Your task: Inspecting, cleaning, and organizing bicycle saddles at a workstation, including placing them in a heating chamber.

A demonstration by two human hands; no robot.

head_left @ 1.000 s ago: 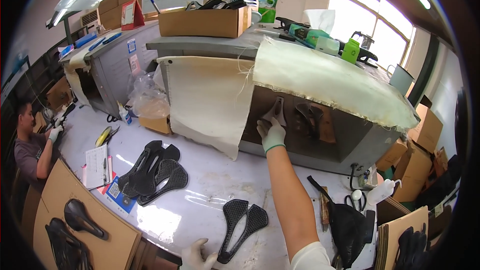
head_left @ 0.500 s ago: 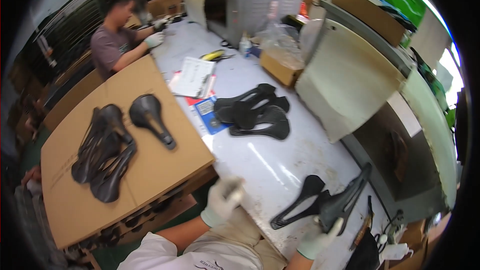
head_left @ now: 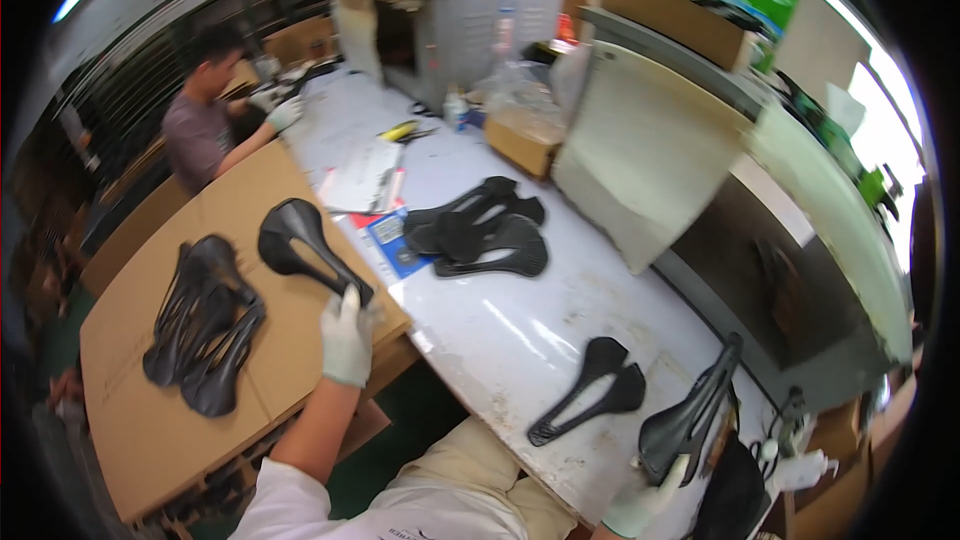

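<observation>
My left hand [head_left: 348,338], in a white glove, closes on the narrow nose of a black bicycle saddle [head_left: 288,238] at the right side of the cardboard. At the lower right my gloved right hand [head_left: 645,502] grips the wide rear end of another black saddle [head_left: 685,420], its nose pointing away toward the grey box. Left of that saddle, a flat black saddle pad [head_left: 612,395] with a long central slot lies on the white table [head_left: 500,315]. Several similar dark pads [head_left: 480,225] are heaped in the table's middle.
Several black saddles [head_left: 205,325] lie on the cardboard [head_left: 125,420] at left. Papers [head_left: 362,180], yellow-handled pliers [head_left: 398,130] and a carton [head_left: 520,145] sit farther back. A grey box with a pale flap [head_left: 650,155] lines the right. Another person [head_left: 200,120] works at far left.
My left hand has reached out left from the table's front edge and taken hold of the single saddle's nose. My right hand's saddle now stands apart from the slotted pad.
</observation>
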